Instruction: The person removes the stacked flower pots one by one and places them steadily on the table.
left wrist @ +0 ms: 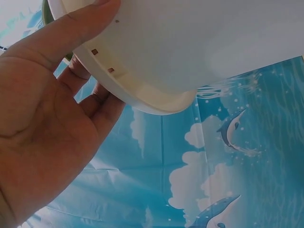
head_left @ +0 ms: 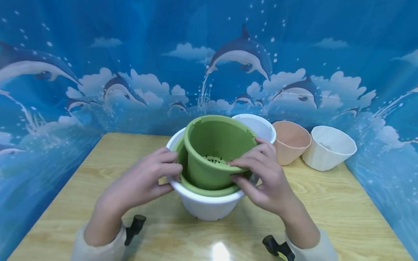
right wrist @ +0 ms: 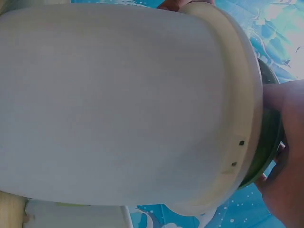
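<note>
Backdrop point(head_left: 156, 29): a dolphin-printed sheet standing round the surface, probably hung to screen off whatever lies behind.
Surface point(head_left: 339, 206): wood-grained, carrying the pots; its near middle gives both arms room to work.
White pot point(head_left: 209, 212): front centre, outermost of the nest, apparently because it is the widest.
Larger green pot point(head_left: 209, 193): inside the white pot, its rim close to the white one.
Smaller green pot point(head_left: 209, 174): inside the larger green one, standing proud and tipped, so likely not fully seated; the raised rim offers something to pinch.
Row behind: a rear white pot point(head_left: 261, 127), pink pot point(head_left: 290, 148) and cream pot point(head_left: 326, 157), toward the far right, seemingly out of the arms' way.
Left grip point(head_left: 153, 175): clamped on the white pot's rim, thumb outside, likely to steady the nest.
Right grip point(head_left: 262, 174): clamped on the smaller green pot's rim, thumb beneath, presumably to control its tilt.
</note>
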The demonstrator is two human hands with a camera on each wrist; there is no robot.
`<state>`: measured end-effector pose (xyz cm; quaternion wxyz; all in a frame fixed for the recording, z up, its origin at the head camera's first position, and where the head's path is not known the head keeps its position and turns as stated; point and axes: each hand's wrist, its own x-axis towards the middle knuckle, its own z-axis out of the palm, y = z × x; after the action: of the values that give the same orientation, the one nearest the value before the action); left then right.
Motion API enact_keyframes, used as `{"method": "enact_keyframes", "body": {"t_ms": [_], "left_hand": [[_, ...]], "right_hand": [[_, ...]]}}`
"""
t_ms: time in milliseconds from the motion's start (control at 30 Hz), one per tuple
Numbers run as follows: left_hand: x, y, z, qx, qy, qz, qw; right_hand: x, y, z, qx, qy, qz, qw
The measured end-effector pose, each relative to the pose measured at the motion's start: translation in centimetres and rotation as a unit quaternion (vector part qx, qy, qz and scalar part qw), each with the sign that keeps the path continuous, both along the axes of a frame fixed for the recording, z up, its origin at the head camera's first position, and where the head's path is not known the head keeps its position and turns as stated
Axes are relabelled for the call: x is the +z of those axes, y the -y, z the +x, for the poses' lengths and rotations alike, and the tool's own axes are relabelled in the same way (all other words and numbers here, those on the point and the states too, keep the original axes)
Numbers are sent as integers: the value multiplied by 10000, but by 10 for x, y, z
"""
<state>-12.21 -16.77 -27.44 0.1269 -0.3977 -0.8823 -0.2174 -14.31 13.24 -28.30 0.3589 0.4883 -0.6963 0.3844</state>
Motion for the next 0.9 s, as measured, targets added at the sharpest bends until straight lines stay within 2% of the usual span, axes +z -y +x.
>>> {"method": "enact_keyframes", "body": {"t_ms": [233, 433, 667, 800, 900], "left_hand": [[2, 0, -1, -47, -30, -29, 10000], [1, 0, 0, -24, -15, -52, 10000], [0, 1, 1, -14, -72, 9, 10000], [0, 0, 0, -43, -107, -15, 9999], [0, 0, -2, -53, -124, -31, 9999]], "right_hand": [[10, -3, 4, -248, -206, -485, 9983], [12, -4, 4, -296, -315, -1064, 9934], [16, -7, 5, -275, -391, -1423, 9887], [21, -9, 4, -226, -567, -1795, 9819], [24, -12, 4, -295, -680, -2195, 9728]]}}
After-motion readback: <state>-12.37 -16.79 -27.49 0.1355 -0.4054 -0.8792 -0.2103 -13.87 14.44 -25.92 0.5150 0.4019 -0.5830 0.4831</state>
